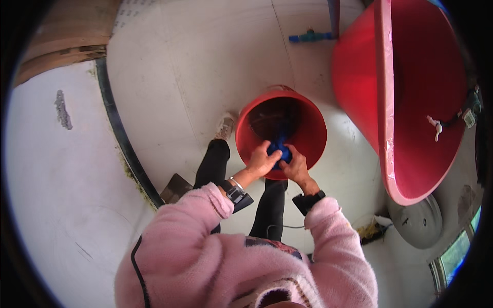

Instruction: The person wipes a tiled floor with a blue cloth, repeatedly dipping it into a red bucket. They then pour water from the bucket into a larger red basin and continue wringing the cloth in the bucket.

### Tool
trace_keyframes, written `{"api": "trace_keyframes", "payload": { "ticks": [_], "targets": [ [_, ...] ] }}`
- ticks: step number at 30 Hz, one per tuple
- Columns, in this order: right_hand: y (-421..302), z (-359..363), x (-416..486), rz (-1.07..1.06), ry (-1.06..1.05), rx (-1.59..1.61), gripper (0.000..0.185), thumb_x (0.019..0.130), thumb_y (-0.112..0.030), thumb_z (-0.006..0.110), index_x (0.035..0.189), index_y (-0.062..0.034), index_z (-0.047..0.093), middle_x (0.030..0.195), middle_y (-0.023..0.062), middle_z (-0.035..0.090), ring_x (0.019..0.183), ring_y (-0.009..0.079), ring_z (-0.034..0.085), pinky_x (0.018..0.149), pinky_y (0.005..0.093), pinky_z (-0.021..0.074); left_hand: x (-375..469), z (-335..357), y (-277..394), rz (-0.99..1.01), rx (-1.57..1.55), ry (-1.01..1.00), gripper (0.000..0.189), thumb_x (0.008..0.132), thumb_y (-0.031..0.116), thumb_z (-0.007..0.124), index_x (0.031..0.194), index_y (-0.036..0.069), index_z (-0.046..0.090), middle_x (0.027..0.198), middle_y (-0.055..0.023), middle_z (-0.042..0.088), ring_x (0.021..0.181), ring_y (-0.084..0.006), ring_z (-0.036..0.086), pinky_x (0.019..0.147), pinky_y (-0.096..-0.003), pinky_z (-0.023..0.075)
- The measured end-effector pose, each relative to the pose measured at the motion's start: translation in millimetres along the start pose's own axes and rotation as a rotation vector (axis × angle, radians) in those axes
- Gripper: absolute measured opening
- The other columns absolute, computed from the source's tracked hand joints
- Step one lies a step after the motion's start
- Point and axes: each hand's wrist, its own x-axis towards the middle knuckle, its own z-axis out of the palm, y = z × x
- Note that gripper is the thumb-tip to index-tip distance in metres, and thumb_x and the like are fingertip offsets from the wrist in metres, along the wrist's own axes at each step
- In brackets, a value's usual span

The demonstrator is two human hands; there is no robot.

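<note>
A bunched blue cloth [284,152] is gripped between my two hands, at the near side of a red plastic bucket [319,123]. My left hand [262,159] presses it from the left, and my right hand [295,163] grips it from the right. The cloth's far end hangs down into the bucket's dark interior. Liquid seems to lie at the bottom, but shadow hides how much. The bucket stands on the floor just in front of my legs, with its handle [281,88] at the far rim.
A large red tub [356,77] with a thick rim rises at the right. A pipe with a green-and-blue valve [312,36] is near it. A white tap [436,127] shows farther right, and a grey basin [418,221] below the tub. A white wall [65,161] borders the left.
</note>
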Motion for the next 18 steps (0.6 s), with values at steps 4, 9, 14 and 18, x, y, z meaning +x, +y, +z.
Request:
{"api": "trace_keyframes", "payload": {
  "ticks": [4,9,14,18],
  "targets": [
    [16,15,16,0.139,-0.009,-0.093,0.052,0.069,-0.008,0.065,0.119,0.0003,0.052,0.083,0.0262,0.064,0.08,0.0395,0.065,0.07,0.0419,0.0528,11,-11,-19,-0.021,0.004,0.111,0.044,0.085,0.012,0.062,0.125,0.001,0.048,0.093,-0.0074,0.059,0.069,-0.0097,0.055,0.065,-0.0235,0.0474],
    [30,32,47,0.171,-0.242,-0.305,0.057,0.072,-0.014,0.063,0.125,-0.0015,0.05,0.097,0.0264,0.063,0.093,0.0395,0.062,0.081,0.0446,0.0504,21,-17,-28,0.137,0.056,0.214,0.052,0.085,0.007,0.058,0.134,0.005,0.04,0.121,-0.0186,0.048,0.086,-0.0208,0.057,0.072,-0.0303,0.0496],
    [55,50,101,0.209,-0.37,-0.555,0.058,0.075,-0.02,0.062,0.13,-0.0076,0.048,0.109,0.0224,0.061,0.101,0.0375,0.059,0.087,0.0456,0.0485,22,-23,-24,-0.124,-0.444,0.078,0.053,0.087,-0.001,0.053,0.137,0.01,0.038,0.127,-0.0133,0.042,0.103,-0.0148,0.046,0.082,-0.0256,0.0447],
    [96,68,146,0.186,-0.349,-0.617,0.054,0.077,-0.027,0.063,0.127,-0.0076,0.051,0.108,0.0217,0.062,0.1,0.0371,0.059,0.089,0.0421,0.0472,19,-25,-21,-0.194,-0.746,0.049,0.052,0.088,0.0,0.052,0.138,0.004,0.036,0.136,-0.0074,0.039,0.117,-0.0178,0.043,0.093,-0.0277,0.0401]
  ]
}}
